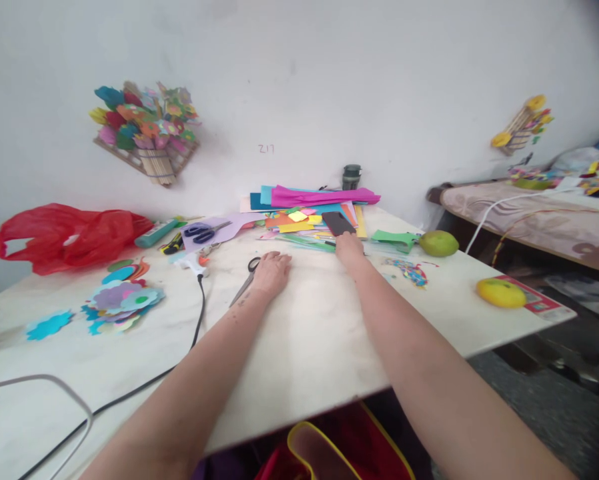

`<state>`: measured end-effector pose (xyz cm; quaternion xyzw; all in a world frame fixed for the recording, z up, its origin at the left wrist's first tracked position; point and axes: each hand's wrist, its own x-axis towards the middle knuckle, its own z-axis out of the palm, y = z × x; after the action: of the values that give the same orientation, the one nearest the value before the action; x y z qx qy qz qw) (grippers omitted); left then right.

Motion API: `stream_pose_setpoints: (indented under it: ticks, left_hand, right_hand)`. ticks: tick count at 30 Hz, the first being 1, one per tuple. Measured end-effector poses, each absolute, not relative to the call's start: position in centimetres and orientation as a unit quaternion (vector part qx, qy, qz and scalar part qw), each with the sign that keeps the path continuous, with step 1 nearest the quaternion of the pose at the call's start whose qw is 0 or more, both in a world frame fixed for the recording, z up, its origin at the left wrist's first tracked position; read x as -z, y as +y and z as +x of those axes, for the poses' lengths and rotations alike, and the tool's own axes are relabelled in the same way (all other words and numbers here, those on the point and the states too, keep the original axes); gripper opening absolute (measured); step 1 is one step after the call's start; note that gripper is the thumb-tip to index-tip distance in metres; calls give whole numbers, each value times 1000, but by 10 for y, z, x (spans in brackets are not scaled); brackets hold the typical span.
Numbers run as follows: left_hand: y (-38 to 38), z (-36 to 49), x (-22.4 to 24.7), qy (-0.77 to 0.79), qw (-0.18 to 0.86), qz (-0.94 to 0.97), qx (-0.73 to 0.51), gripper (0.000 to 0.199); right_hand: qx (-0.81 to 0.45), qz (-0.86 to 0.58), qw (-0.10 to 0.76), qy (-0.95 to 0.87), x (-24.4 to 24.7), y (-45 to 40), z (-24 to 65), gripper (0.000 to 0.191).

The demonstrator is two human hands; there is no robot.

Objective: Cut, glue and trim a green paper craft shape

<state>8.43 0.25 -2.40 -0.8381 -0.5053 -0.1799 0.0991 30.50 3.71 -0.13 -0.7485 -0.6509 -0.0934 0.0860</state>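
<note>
My left hand (273, 272) lies flat on the white table with its fingers spread a little, holding nothing. Beside it, on its left, rests a pair of scissors (243, 285) with black handles, partly next to the wrist. My right hand (349, 247) is stretched forward with its fingers at the near end of a dark phone (336, 222), gripping it. The phone is beside coloured paper sheets (299, 219). Right of that hand are green paper (394, 240) and a patch of small multicoloured pieces (410, 272).
On the left are a red plastic bag (74, 233), paper flower shapes (122, 300), blue-handled scissors (202, 232) and a glue gun (193, 264) with a black cable. A green fruit (438, 243) and a yellow fruit (500, 293) sit on the right.
</note>
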Motion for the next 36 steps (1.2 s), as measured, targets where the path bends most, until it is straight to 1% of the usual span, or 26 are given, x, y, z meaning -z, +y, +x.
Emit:
stream_pose_setpoints:
  ticks: [6,13,15,18,20,23,24,26,28,31,34,36]
  left_hand:
    - [3,85,23,-510,90,-839,169,37]
    - [3,90,14,-485,79,-855,164,32]
    - [5,95,12,-511,58,-839,176,30]
    - [12,104,10,-595,-26,-763,253,25]
    - [19,109,9,-632,-140,-681,342,25]
    - [28,113,7,-595,-360,-533,483,32]
    - [30,114,6,-572,-418,-482,515,32]
    - [35,114,2,-544,-488,-407,548,31]
    - [40,113,-2,-527,-515,-383,558,25]
    - [52,108,-11,-535,-498,-378,568,18]
    - [64,96,-20,-546,-477,-379,575,17]
    - [70,88,-25,-537,-470,-379,589,18]
  right_hand:
    - [89,-748,59,-655,-4,36,299,35]
    - [96,-744,117,-651,-3,40,294,34]
    - [92,-735,130,-659,-3,43,291,34]
    - [80,-711,146,-683,-6,46,284,36]
    - [61,-695,164,-697,-9,46,276,35]
    - [16,-661,214,-720,-13,47,257,32]
    - [-6,-645,230,-729,-14,47,249,31]
    - [-62,-614,248,-747,-15,48,232,30]
    - [-101,-584,262,-762,-15,50,216,28]
    - [-143,-549,291,-770,-16,51,197,25]
    - [-211,-540,319,-750,-19,49,190,34]
    - [-207,-553,329,-737,-20,49,190,39]
